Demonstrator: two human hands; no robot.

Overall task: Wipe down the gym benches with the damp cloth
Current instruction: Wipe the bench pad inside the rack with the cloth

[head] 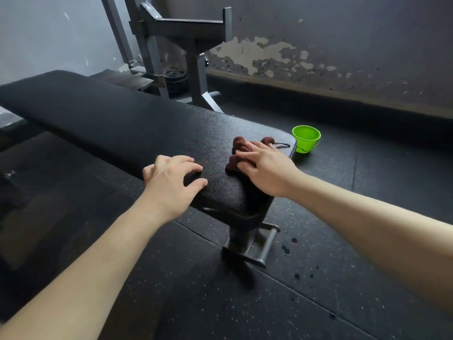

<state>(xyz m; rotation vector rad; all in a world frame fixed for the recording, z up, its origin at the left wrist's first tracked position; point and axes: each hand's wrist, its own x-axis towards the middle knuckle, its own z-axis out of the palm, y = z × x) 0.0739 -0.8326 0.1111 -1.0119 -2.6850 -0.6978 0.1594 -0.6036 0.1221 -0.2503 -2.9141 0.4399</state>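
Black bench (117, 123) runs from upper left to centre. Left hand (171, 182) at centre rests on its near edge, fingers loosely spread, holding nothing. Right hand (264, 168) presses flat on the dark red cloth (239, 149) at the bench's right end. Green bucket (306, 139) on the floor just right.

Bench pad (110, 114) lies open leftward; bucket (306, 138) stands beside its right end; rack (186, 45) behind.

Bare forearms (98, 253), bare left hand (171, 177), right hand (267, 168)
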